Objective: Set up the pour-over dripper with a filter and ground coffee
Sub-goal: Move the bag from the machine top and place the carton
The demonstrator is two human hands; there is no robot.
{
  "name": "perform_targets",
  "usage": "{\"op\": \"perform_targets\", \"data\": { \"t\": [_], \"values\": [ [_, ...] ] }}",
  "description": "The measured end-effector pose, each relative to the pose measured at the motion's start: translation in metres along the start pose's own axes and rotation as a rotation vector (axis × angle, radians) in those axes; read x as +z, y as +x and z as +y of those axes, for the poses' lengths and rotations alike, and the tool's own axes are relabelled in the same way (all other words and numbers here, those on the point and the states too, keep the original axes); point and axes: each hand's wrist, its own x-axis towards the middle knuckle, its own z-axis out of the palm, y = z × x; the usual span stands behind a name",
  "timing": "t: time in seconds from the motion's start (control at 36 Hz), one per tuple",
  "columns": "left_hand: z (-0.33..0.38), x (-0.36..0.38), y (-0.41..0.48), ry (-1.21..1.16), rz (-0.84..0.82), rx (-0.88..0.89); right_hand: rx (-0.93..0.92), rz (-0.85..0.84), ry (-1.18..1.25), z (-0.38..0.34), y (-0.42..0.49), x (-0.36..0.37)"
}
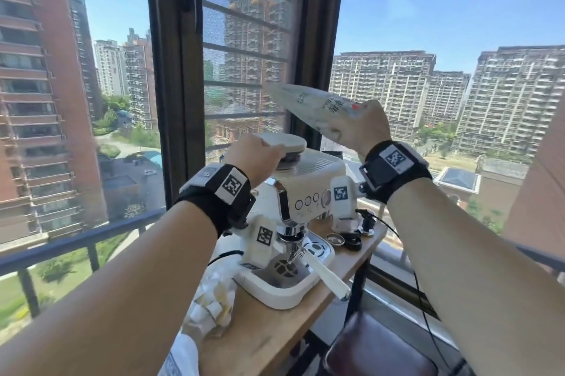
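Two hands work at the grinder, with no dripper or filter in view.
Atop the espresso machine (308, 189), the left hand (253, 155) curls its fingers over the rim of the hopper lid (287, 141). The right hand (367, 128) grips a printed pouch (312, 106), likely coffee, raised and tilted just above that lid. The task looks barely begun: grinding, filter and dripper all remain, and none sits on the wooden surface (263, 336).

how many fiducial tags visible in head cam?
4 clear: left wristband, right wristband, white block below left wrist, white block below right wrist. A partial fifth may show on the left band's far side.
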Motion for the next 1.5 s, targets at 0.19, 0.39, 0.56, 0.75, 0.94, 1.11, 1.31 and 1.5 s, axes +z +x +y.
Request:
{"op": "perform_targets", "data": {
  "t": [0.19, 0.39, 0.56, 0.75, 0.94, 1.11, 1.31, 1.5],
  "values": [
    [0.023, -0.004, -0.029, -0.849, -0.215, -0.092, -0.152, -0.260, 0.202, -0.048, -0.052, -0.005],
    [0.000, -0.007, -0.047, -1.394, -0.203, -0.093, -0.269, -0.467, 0.178, -0.054, -0.104, -0.012],
    [-0.013, 0.012, -0.054, -1.472, -0.199, -0.155, -0.270, -0.513, 0.204, -0.028, -0.122, -0.016],
    [-0.013, 0.038, -0.047, -1.522, -0.225, -0.259, 0.061, -0.397, 0.736, 0.020, -0.128, -0.037],
    [-0.018, 0.053, -0.044, -1.517, -0.267, -0.164, -0.107, -0.305, 0.488, 0.029, -0.135, -0.039],
    [-0.021, 0.055, -0.044, -1.509, -0.245, -0.071, -0.170, -0.227, 0.252, 0.020, -0.131, -0.032],
    [-0.019, 0.053, -0.046, -1.546, -0.211, -0.064, -0.221, -0.227, 0.185, 0.020, -0.125, -0.031],
    [-0.015, 0.051, -0.049, -1.605, -0.231, -0.063, -0.262, -0.179, 0.177, 0.020, -0.127, -0.031]
  ]
}}
